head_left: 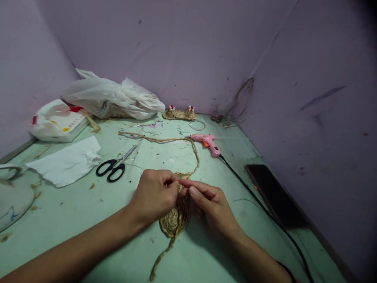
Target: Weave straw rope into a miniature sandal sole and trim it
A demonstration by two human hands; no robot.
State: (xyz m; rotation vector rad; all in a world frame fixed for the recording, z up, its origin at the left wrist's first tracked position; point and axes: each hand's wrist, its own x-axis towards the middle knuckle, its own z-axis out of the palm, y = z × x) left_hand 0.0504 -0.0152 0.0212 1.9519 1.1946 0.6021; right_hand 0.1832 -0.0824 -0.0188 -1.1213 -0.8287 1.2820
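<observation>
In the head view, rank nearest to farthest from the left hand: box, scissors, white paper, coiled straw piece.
1. Coiled straw piece: at the left hand.
2. Scissors: farther left.
3. White paper: left of the scissors.
4. Box: back left, beyond the paper.

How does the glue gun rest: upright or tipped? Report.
Tipped: the glue gun lies on its side, barrel and handle along the tabletop.

My left hand (157, 192): bare, with rounded knuckles
My right hand (213, 202): bare, with slim fingers (204, 186) and a short, rounded thumbnail (193, 191)
My left forearm (91, 239): uncovered, tapering to the wrist (134, 212)
My right forearm (256, 251): uncovered below a dark band (286, 270)
Band: thin, curved; cord or cuff, I can't tell
</observation>
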